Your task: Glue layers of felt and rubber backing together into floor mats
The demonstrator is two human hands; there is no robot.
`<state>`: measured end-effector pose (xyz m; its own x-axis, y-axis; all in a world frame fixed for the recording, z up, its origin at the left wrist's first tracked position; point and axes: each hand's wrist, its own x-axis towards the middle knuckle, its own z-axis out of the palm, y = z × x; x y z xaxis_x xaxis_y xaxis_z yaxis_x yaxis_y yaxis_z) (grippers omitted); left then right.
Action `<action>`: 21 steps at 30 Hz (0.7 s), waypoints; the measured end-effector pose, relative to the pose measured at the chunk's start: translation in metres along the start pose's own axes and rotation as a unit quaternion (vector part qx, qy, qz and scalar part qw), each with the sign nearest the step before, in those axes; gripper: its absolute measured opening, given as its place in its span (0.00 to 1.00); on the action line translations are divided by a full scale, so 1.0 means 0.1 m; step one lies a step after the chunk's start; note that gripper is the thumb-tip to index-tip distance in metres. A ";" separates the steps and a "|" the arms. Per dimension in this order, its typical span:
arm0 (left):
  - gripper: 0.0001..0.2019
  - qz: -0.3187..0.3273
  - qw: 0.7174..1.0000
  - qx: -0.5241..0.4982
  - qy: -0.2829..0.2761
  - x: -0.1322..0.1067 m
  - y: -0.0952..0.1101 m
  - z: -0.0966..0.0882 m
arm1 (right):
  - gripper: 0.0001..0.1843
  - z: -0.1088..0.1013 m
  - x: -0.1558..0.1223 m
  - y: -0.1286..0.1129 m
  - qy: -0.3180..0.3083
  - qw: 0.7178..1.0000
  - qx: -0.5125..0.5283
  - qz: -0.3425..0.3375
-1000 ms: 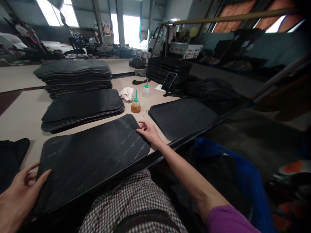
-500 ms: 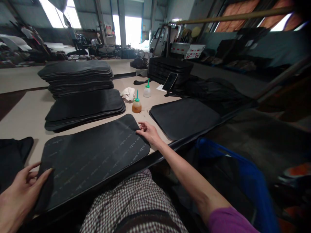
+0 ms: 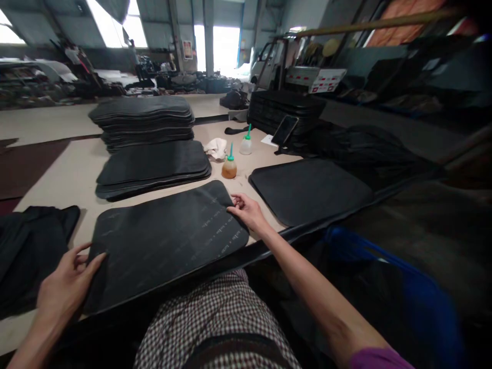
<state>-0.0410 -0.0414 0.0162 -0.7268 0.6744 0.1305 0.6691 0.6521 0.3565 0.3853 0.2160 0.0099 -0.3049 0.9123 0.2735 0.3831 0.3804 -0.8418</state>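
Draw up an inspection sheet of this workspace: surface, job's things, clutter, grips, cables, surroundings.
Surface: beige tabletop, black strip along near edge.
Job's things: printed black panel lying before the person; plain-topped black panel right; low panel stack and tall panel stack behind.
Clutter: amber squeeze bottle, clear squeeze bottle, white cloth, smartphone, dark fabric.
Grips: left grip holds printed panel's left edge, thumb on top; right grip touches its right edge, pinch unclear.
Cables: nothing seen.
Surroundings: white truck beyond; blue container below, right.

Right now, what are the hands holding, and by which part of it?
A printed black panel: the left hand grips its left edge, the right hand its right edge.
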 end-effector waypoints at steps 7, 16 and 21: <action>0.22 0.063 0.993 -0.098 -0.001 -0.07 0.14 -0.17 | 0.31 0.08 0.05 0.20 -0.015 0.999 -0.031 -0.020; 0.21 0.083 0.989 -0.122 0.008 -0.14 0.07 -0.17 | 0.33 0.12 0.07 0.28 -0.003 0.999 -0.038 0.006; 0.21 0.087 0.988 -0.128 0.012 -0.15 0.04 -0.14 | 0.32 0.13 0.09 0.30 -0.002 0.999 -0.037 0.002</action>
<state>-0.0290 -0.0538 0.0286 -0.6103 0.7578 0.2307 0.7246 0.4163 0.5493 0.3829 0.2336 -0.0188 -0.3073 0.9131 0.2681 0.4470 0.3872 -0.8064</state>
